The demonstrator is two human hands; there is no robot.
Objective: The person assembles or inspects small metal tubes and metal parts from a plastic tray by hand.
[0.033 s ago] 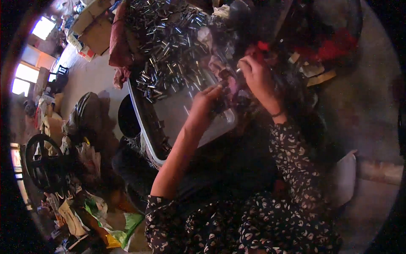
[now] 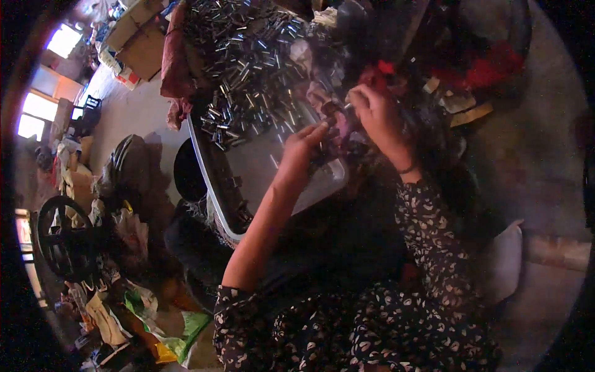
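Over the near right part of a pale-rimmed tray (image 2: 217,201), my left hand (image 2: 300,147) is closed, thumb against fingers. What it holds is dark and cannot be made out. My right hand (image 2: 375,115) is a little farther right and higher, its thumb and fingers pinched on a small shiny metal piece (image 2: 348,105). Many short metal cylinders (image 2: 248,74) lie heaped across the far part of the tray, with a few loose ones near my left hand. Crumpled pinkish cloth (image 2: 339,121) lies between my hands.
Reddish wrapped material (image 2: 175,56) stands at the tray's far left edge. A dark wheel-like ring (image 2: 65,239), cardboard boxes (image 2: 139,46) and a green-and-white sack (image 2: 164,328) are on the left. Red material (image 2: 493,68) and a pale container (image 2: 505,263) are on the right.
My left hand has turned slightly, its thumb showing more. My right hand's fingers have shifted a little. The heap of cylinders looks the same.
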